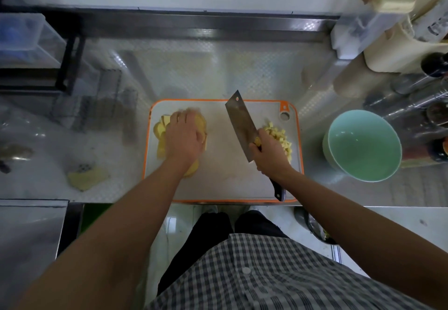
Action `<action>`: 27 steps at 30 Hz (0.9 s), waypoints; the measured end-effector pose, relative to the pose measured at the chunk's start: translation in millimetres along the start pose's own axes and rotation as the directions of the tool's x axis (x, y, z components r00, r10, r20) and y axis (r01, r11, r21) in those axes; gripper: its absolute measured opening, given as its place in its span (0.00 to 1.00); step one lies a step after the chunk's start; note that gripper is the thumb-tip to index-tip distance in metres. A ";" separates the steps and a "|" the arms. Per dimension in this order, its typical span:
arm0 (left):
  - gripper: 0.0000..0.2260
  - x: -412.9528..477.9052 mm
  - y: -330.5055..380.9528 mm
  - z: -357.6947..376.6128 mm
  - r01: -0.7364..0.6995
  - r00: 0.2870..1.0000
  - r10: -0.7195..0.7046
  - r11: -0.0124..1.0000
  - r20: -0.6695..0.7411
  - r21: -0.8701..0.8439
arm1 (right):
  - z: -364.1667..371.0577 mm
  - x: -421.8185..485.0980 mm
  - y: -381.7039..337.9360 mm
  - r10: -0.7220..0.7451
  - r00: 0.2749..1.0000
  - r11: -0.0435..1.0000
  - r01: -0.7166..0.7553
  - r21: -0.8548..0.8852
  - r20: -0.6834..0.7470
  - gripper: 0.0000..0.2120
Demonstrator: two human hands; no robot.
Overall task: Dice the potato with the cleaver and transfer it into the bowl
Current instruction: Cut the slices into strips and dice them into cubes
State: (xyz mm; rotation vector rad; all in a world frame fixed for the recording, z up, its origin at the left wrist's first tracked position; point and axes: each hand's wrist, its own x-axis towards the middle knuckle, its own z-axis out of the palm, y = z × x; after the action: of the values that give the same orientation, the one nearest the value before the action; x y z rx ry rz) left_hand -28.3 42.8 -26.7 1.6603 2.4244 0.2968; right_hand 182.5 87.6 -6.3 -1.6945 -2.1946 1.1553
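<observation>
Pale yellow scrap (87, 178): lying on the metal counter (194, 67), left of the board.
Cutting board (225, 176), orange-rimmed: laid at the counter's near edge.
Potato slices (160, 140): stacked at the board's left end, covered by the left hand (185, 137), fingers curled down over the pile.
Cleaver (240, 125): gripped at the handle by the right hand (271, 157), fingers wrapped fully round; blade angled away over the board's middle.
Diced potato (281, 137): heaped at the board's right end, beside the right hand.
Bowl (363, 144), pale green: set right of the board, apart from it.
</observation>
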 end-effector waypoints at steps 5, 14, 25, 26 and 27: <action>0.28 21.7 -3.2 -2.4 -0.018 0.975 -0.024 0.982 0.221 0.186 | 4.5 11.8 -6.5 -0.006 0.999 1.000 0.006 0.001 0.031 0.05; 0.28 49.5 -7.8 -13.6 0.085 0.903 -0.150 0.981 0.402 0.177 | 10.9 18.5 -11.1 -0.025 0.998 1.000 0.025 0.002 0.065 0.03; 0.30 51.2 -5.4 -12.3 0.160 0.895 -0.183 0.983 0.406 0.091 | 12.8 19.3 -14.8 -0.023 0.998 1.000 0.023 -0.002 0.051 0.04; 0.28 49.0 -3.0 -13.4 0.156 0.908 -0.166 0.986 0.385 0.057 | 12.9 19.2 -15.0 -0.022 0.999 1.000 0.022 -0.001 0.048 0.04; 0.26 47.2 -1.2 -14.1 0.160 0.913 -0.156 0.987 0.376 0.019 | 13.0 19.0 -15.3 -0.022 0.999 1.000 0.022 0.001 0.047 0.04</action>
State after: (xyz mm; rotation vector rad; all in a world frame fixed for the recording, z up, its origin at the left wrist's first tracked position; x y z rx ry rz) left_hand -49.9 85.7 -15.4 1.3543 2.2369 -0.0324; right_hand 157.0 96.8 -11.9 -1.6557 -2.2346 1.2021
